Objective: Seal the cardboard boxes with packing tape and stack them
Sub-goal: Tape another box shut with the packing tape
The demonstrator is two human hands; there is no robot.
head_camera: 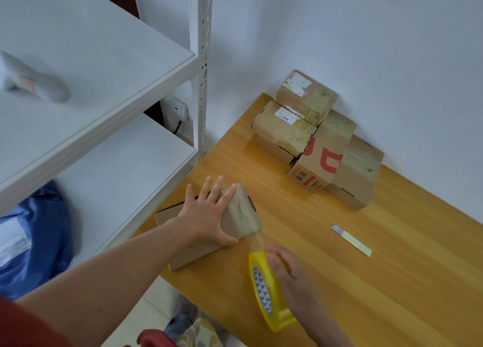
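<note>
Taping step. Left hand (206,213), fingers (217,187) straight and spread, presses the cardboard box (243,216) down near the table's (366,281) left edge. Right hand (292,276), fingers curled round the yellow tape roll (264,294), holds a clear strip (257,238) stretched from the box. Advice: keep the strip taut, centred on the seam, box pinned. Sealed boxes (321,143) are stacked at the far corner.

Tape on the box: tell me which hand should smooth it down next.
Likely left: the left hand lies flat on the box beside the tape, while the right hand grips the tape roll.
</note>
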